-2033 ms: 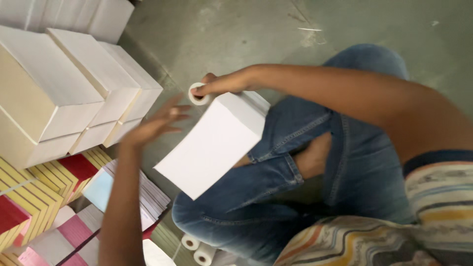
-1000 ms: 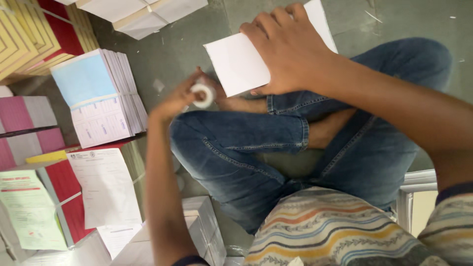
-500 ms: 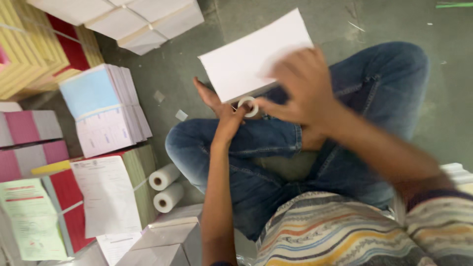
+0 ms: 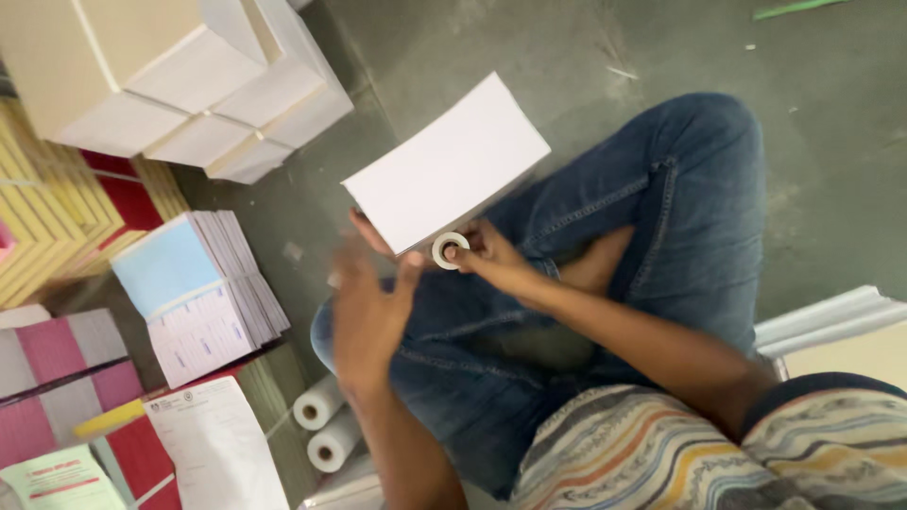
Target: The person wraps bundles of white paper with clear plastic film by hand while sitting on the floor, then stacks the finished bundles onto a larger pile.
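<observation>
I sit cross-legged on the floor in blue jeans. A white rectangular pack rests tilted on my knee. My right hand pinches a small white tape roll right at the pack's lower edge. My left hand is blurred with its fingers spread, just below the pack's lower left corner. It holds nothing, and I cannot tell whether it touches the pack.
White cartons are stacked at the upper left beside yellow and red booklets. A pile of blue-topped printed pads lies to the left, with pink pads and two white paper rolls lower down. Grey floor lies to the right.
The tape roll was in my left hand a second ago and is now in my right. My right hand left the top of the pack, and my left hand drew back open.
</observation>
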